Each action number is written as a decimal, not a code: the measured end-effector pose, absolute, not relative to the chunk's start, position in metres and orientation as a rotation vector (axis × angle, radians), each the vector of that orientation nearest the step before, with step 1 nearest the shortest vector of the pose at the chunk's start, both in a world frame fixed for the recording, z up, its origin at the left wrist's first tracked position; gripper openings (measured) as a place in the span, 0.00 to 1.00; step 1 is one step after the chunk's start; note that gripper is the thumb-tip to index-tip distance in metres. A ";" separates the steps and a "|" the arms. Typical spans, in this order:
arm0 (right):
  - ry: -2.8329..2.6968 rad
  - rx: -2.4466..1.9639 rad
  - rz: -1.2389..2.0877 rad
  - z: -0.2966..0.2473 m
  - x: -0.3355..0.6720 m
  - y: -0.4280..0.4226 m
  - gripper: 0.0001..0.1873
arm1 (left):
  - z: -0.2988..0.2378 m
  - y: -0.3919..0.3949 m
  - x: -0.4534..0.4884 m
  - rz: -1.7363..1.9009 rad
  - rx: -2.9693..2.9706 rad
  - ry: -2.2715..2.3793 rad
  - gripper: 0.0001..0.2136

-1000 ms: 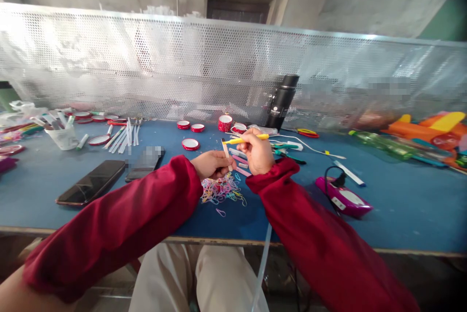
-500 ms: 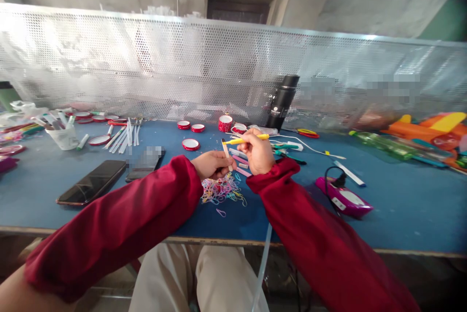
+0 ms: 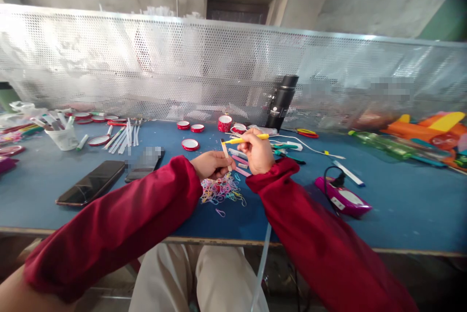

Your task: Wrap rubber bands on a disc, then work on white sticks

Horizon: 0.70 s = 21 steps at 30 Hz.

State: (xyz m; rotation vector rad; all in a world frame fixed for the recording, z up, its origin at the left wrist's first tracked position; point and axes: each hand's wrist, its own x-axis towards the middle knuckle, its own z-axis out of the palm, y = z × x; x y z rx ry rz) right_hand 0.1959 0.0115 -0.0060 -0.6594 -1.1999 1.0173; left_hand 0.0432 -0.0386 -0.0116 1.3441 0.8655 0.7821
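Note:
My left hand (image 3: 211,164) is closed around a thin pale stick (image 3: 225,153) that stands up between its fingers. My right hand (image 3: 257,151) pinches a yellow pen-like tool (image 3: 245,139), whose tip points left toward the top of the stick. Both hands hover just above a heap of small coloured rubber bands (image 3: 221,190) on the blue table (image 3: 54,181). Several more pale and pink sticks (image 3: 241,162) lie on the table under my right hand. Red sleeves cover both forearms.
Two dark phones (image 3: 91,183) lie at the left. Red-rimmed lids (image 3: 190,144) and a black flask (image 3: 280,103) stand behind my hands. A purple device (image 3: 345,198) with a black cord sits at the right. A white cup (image 3: 64,137) with sticks is far left. A perforated metal screen (image 3: 182,69) backs the table.

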 end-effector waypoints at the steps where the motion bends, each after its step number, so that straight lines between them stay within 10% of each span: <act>1: -1.201 -0.658 1.025 -0.006 0.196 0.012 0.07 | -0.012 -0.038 0.043 0.781 1.340 0.865 0.08; 21: -1.235 -0.671 0.985 -0.007 0.197 0.013 0.08 | -0.010 -0.040 0.044 0.776 1.348 0.876 0.08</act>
